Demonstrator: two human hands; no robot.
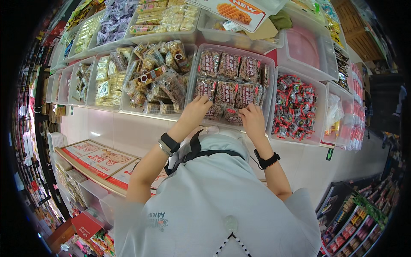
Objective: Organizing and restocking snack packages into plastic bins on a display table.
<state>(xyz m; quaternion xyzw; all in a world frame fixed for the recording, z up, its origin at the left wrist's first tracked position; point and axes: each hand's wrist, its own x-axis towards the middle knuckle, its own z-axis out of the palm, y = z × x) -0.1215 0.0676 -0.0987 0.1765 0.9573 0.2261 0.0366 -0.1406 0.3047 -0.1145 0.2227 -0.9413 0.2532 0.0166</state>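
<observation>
A clear plastic bin [270, 74] before me holds rows of wrapped black-rice crisp packs [226, 93] in transparent film with red and white print. My left hand [197, 110] reaches over the bin's left front part, its fingertips on a pack [205, 87] in the middle row. Over the right front part is my right hand [253, 119]. Its bent fingers touch the upper right corner of a front-row pack [232, 116]. Whether either hand grips a pack cannot be made out, because the fingers hide the contact. The front packs lie partly behind the hands.
To the left stands a bin of jumbled snack packs [157, 83]. On the right, another bin holds small red-and-black wrapped pieces [295, 107]. Behind, a printed sign [239, 13] overhangs a bin. A low display with framed posters [106, 159] stands at my left side.
</observation>
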